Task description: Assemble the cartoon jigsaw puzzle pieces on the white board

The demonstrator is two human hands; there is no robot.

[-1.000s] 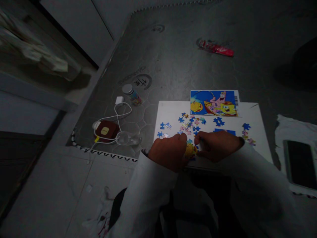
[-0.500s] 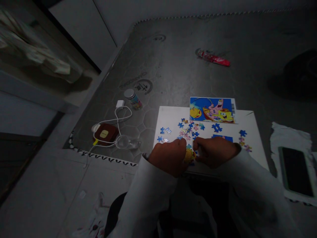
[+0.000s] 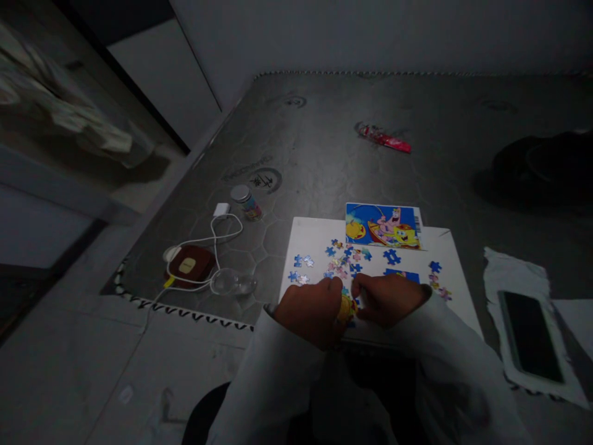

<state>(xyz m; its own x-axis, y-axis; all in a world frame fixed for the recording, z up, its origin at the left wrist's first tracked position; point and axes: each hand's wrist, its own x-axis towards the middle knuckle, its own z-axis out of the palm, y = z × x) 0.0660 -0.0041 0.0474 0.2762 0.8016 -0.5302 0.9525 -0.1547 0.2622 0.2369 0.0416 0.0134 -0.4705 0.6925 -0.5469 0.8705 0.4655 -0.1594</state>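
Fingers [image 3: 334, 285] of both the left hand [image 3: 311, 309] and right hand [image 3: 386, 298] stay pinched on the yellow puzzle cluster [image 3: 346, 307] at the white board's [image 3: 310, 238] near edge, unmoved since a second ago, loose pieces [image 3: 343, 262] scattered just beyond.

You are seeing a yellow puzzle piece [image 3: 346, 307] showing between your hands, blue pieces [image 3: 391, 256] lying beyond them on the white board [image 3: 310, 238], a red wrapper [image 3: 383, 137] farther off.
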